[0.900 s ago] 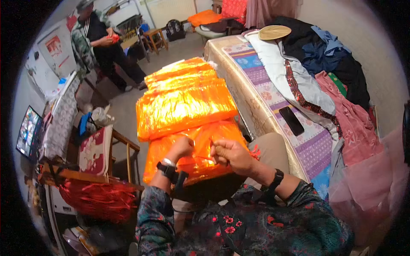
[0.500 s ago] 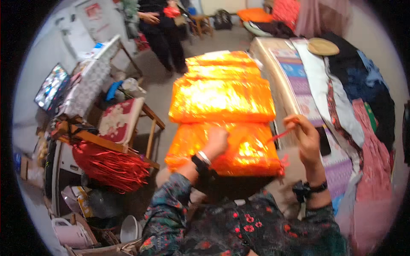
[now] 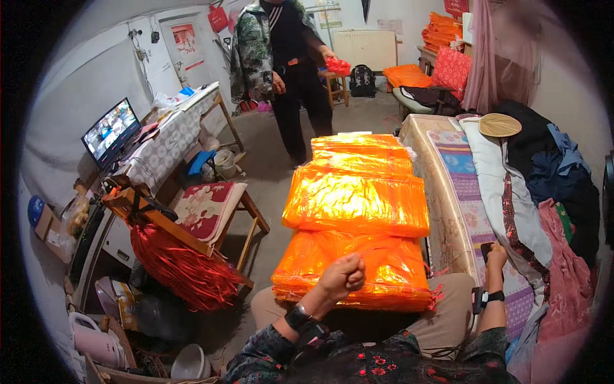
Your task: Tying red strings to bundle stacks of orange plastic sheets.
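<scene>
The left hand makes a fist over a shiny orange plastic stack; bumping could slide it. Right of it, the right hand meets a flat black phone, grip unclear.

The curled left hand hides its own fingertips and anything within them. The right hand covers most of a small dark object, leaving too little to identify. Well beyond the left hand, the upper edge cuts off the head of a standing person in a camouflage jacket; farther left, the black-framed flat screen shows details too small to tell.
</scene>
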{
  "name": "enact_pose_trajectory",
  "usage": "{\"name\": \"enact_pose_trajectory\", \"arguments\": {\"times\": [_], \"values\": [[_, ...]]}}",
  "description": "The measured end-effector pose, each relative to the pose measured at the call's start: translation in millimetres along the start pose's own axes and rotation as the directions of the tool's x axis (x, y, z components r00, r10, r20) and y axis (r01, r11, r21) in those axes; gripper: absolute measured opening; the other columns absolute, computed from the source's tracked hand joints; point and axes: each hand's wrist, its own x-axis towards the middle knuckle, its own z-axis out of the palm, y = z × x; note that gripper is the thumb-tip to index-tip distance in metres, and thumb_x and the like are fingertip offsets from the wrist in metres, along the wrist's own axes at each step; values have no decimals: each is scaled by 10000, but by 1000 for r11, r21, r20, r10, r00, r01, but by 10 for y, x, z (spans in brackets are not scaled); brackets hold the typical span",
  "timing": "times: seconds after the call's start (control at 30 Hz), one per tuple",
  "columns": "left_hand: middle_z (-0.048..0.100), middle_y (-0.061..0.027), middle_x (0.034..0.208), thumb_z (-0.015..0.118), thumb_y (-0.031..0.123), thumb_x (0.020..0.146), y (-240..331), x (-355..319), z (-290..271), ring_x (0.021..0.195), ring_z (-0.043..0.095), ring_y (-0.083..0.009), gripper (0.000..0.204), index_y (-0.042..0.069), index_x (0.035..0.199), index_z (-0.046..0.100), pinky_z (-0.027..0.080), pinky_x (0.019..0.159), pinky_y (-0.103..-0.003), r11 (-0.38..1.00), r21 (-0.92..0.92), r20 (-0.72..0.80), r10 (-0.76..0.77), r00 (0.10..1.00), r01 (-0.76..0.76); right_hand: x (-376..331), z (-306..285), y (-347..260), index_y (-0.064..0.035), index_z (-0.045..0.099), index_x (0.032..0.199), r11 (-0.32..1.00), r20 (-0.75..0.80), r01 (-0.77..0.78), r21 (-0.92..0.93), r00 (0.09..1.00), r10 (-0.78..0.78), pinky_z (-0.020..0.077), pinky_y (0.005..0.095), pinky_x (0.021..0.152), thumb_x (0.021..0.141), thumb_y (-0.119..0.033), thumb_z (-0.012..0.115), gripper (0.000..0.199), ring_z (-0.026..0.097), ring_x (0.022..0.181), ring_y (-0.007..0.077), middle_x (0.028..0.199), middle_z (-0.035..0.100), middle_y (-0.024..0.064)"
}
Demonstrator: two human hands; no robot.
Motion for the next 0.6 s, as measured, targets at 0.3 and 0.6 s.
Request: {"name": "enact_pose_trajectory", "arguments": {"times": [0.3,0.6], "values": [[401,1,507,448,243,904,-463,-68,111,395,367,-98,215,107,743,490,298,369,-226,918,380,-298,8,955,111,-1785,487,-2323,-39,543,862,867,996,-494,64,86,-25,392,181,467,883,-175,528,138,478,503,60,925,656,138],[520,0,561,473,273,902,-866,-336,-72,455,468,-84,257,58,801,574,400,436,-219,898,392,-303,-81,950,201,-2173,763,-2739,-51,540,874,659,976,-723,210,194,-97,318,188,387,905,-162,496,123,414,419,67,655,553,34]]}}
